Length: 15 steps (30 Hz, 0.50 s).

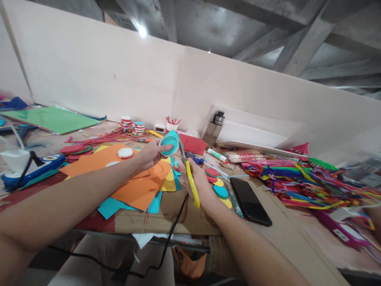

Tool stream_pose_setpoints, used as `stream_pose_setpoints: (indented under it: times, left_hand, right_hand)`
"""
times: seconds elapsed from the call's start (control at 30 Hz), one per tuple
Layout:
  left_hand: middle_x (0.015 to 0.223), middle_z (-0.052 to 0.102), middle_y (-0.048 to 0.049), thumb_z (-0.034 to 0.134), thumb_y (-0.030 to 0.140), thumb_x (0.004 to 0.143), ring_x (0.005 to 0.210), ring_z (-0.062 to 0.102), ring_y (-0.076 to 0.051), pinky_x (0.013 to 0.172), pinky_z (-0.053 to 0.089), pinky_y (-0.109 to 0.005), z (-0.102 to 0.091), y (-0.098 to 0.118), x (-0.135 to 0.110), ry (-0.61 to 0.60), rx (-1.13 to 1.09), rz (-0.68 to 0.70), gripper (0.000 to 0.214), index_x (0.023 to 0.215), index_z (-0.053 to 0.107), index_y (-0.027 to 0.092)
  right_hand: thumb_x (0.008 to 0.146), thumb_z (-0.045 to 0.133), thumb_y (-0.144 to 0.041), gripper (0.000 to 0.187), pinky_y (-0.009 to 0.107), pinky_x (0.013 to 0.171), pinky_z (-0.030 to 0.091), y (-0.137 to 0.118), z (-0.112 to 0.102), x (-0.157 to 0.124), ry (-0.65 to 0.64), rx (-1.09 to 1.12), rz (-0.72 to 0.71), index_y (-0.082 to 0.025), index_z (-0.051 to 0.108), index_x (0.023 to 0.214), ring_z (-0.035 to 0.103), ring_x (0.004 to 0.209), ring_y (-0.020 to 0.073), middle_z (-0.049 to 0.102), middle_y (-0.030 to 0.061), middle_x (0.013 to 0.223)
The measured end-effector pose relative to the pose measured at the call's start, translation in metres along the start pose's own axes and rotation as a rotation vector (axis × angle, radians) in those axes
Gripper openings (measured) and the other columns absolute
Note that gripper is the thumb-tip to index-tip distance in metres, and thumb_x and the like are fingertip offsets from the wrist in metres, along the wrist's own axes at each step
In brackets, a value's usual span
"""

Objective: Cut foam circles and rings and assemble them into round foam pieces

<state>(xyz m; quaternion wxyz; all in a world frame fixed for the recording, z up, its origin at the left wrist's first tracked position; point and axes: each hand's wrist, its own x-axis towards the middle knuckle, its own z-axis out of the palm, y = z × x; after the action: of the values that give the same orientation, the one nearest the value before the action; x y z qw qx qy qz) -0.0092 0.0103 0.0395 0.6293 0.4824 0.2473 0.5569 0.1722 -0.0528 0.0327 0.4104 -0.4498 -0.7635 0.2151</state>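
Observation:
My left hand pinches a white-rimmed round lid with teal paper at it, the thumb pressing on the teal face. A corner of that paper sticks out past the top of the rim. Yellow-handled scissors are in my right hand, their blades pointing up along the right side of the lid. Whether the blades touch the paper, I cannot tell. Beneath my left hand lie orange sheets over yellow and teal ones, with another white lid on top.
Paper discs and a black phone lie right of my right hand. Farther right is a heap of coloured pipe cleaners. At the back stand a bottle and stacked lids. A black cable hangs over the table's front edge.

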Motion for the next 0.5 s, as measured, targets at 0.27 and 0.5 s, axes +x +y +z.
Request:
stream_pose_setpoints:
  times: [0.27, 0.5]
  left_hand:
    - [0.07, 0.062, -0.0003, 0.083, 0.021, 0.056, 0.056, 0.053, -0.006, 0.047, 0.038, -0.016, 0.0021, 0.0033, -0.0007, 0.066, -0.046, -0.033, 0.03, 0.077, 0.063, 0.012]
    - [0.068, 0.061, 0.0011, 0.083, 0.024, 0.058, 0.055, 0.053, -0.006, 0.047, 0.04, -0.017, 0.0073, -0.001, -0.0021, 0.104, -0.117, -0.023, 0.03, 0.074, 0.06, 0.013]
  right_hand:
    - [0.086, 0.051, -0.041, 0.026, 0.022, 0.055, 0.033, -0.0057, -0.0022, 0.0002, -0.03, -0.01, 0.058, -0.021, 0.044, 0.072, 0.041, 0.056, 0.0098, 0.051, -0.0041, 0.064]
    - [0.087, 0.051, -0.041, 0.024, 0.021, 0.053, 0.03, -0.0043, -0.0002, -0.0004, -0.025, -0.038, 0.032, -0.02, 0.046, 0.075, 0.04, 0.058, 0.0102, 0.048, -0.0043, 0.063]
